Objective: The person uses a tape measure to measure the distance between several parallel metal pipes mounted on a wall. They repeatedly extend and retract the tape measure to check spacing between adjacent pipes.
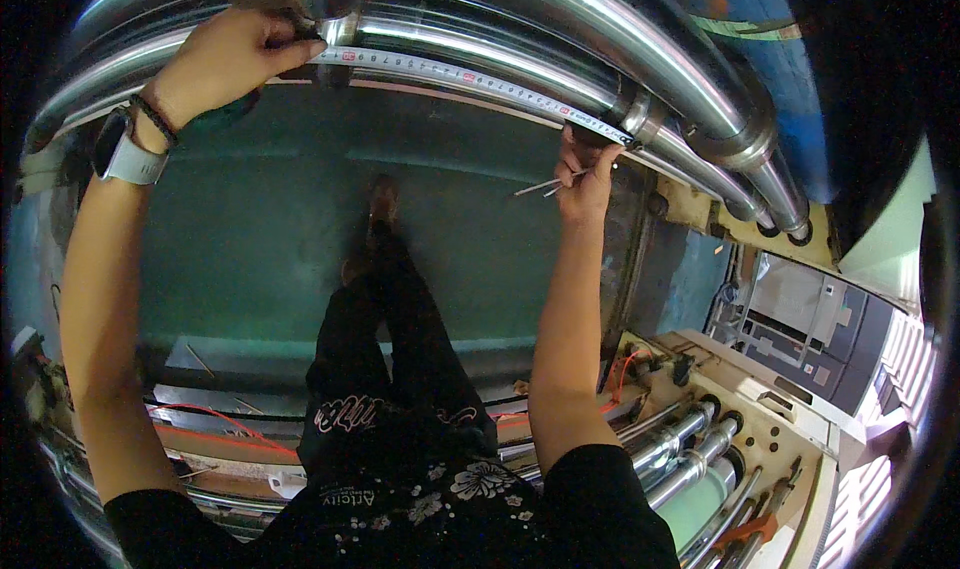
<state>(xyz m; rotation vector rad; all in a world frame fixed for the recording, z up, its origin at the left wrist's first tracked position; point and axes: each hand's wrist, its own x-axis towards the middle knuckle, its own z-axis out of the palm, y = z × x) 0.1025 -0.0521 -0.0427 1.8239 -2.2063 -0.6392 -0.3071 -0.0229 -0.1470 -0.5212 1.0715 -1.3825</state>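
A white tape measure (468, 77) is stretched along the shiny metal roller (490, 64) in front of me. At its left end my left hand (225, 59) is closed, pinching the tape against the roller; part of its fingers is hidden behind the hand. My right hand (585, 184) is closed around the tape's other end, by the metal collar (645, 119) near the roller's right end. A thin light rod (535, 187) sticks out leftward from between the right hand's fingers; its kind cannot be made out.
Larger metal rollers (690, 59) run above and beyond the tape. I stand on a green floor (240, 239) between two roller frames. Behind me on the right are more rollers (685, 454) in a cream machine frame (790, 419), with orange cable (225, 419) at the left.
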